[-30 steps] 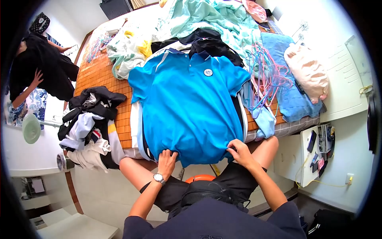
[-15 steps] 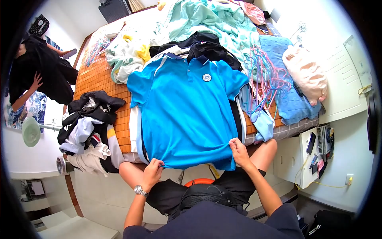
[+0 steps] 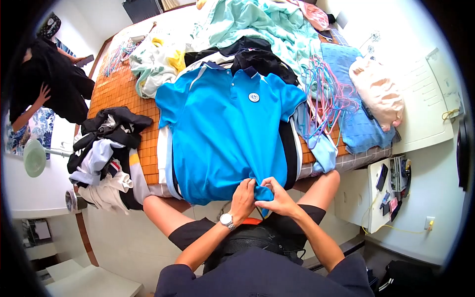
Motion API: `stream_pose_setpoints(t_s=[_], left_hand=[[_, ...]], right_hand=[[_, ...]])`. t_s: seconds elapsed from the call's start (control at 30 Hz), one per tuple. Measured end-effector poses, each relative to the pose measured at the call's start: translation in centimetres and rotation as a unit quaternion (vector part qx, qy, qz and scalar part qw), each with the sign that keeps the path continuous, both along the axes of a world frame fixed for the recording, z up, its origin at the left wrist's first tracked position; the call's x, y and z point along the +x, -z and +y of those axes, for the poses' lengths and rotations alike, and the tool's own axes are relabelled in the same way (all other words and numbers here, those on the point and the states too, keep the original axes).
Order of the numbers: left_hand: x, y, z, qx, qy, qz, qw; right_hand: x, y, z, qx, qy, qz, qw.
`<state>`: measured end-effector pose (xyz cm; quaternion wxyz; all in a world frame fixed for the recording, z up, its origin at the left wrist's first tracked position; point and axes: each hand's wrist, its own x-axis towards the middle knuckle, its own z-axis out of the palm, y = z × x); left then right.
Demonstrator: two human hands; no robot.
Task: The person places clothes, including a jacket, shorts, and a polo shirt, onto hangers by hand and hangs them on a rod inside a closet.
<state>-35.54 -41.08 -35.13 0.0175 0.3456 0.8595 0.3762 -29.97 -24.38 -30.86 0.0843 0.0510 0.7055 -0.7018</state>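
A blue polo shirt [image 3: 222, 138] with a dark collar and a round chest badge lies front up on other garments at the bed's near edge. My left hand [image 3: 242, 197], below a wrist watch [image 3: 226, 221], is closed on the cloth near the hem, right of the middle. Close beside it, my right hand [image 3: 276, 199] pinches the same bunched cloth, thumb and forefinger curled round it. Folds run up from the gathered spot, and a corner of the hem hangs below the hands.
Dark and white clothes [image 3: 106, 153] are heaped left. Tangled hangers [image 3: 326, 99] and a blue pillow [image 3: 366, 133] lie right. Mint bedding [image 3: 267, 29] covers the far side. A person in black [image 3: 54, 79] stands left, and a small desk [image 3: 378, 198] stands right.
My left hand has moved right from the hem's left corner, and my right hand has come left to meet it. The hem, stretched between them before, is now bunched.
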Motion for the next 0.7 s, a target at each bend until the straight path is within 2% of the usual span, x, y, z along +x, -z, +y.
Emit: stream_pose_setpoints(t_s=[0.07,0.13,0.17,0.2,0.23,0.27,0.33,0.4,0.53,0.6,0.67,0.7], left_hand=[[-0.5,0.9,0.3,0.048,0.000,-0.004,0.999],[-0.8,0.3,-0.4,0.068,-0.026,-0.013,0.997],[-1.3,-0.4,-1.4,0.062,-0.041,-0.021,0.997],[-1.8,-0.7,-2.5,0.056,-0.055,-0.028,0.996],[-1.9,-0.8,-3.8,0.046,-0.065,-0.034,0.996],[-2.2,-1.0,-5.0,0.022,-0.058,0.006,0.998],[-2.2,-1.4,-7.4,-0.060,-0.013,0.048,0.997],[-1.9,-0.7,-9.8,-0.133,0.008,0.067,0.989],[-2.5,0.4,-14.8,-0.207,-0.034,0.070,0.975],[-3.2,-1.3,-15.6,-0.174,-0.079,0.063,0.980],[-3.6,-1.7,-16.4,-0.089,-0.162,-0.006,0.983],[-3.8,-2.2,-16.6,-0.019,-0.234,-0.121,0.964]], right_hand=[[0.2,-0.8,0.1,-0.043,-0.005,-0.013,0.999],[0.2,-1.2,0.6,0.048,-0.059,-0.046,0.996],[-0.1,-2.8,0.5,0.171,-0.053,0.011,0.984],[-0.1,-2.6,0.7,0.168,-0.053,0.012,0.984],[0.0,-2.3,1.2,0.260,-0.057,0.058,0.962],[0.1,-2.1,1.6,0.350,-0.060,0.104,0.929],[0.4,-1.7,2.1,0.371,-0.062,0.081,0.923],[0.6,-1.3,2.2,0.401,-0.060,0.107,0.908],[1.7,-0.9,2.4,0.469,-0.078,0.098,0.874],[2.6,0.4,2.6,0.498,-0.058,0.106,0.859],[2.6,0.5,3.5,0.528,-0.011,0.137,0.838],[2.5,-0.1,3.9,0.534,0.018,0.141,0.833]])
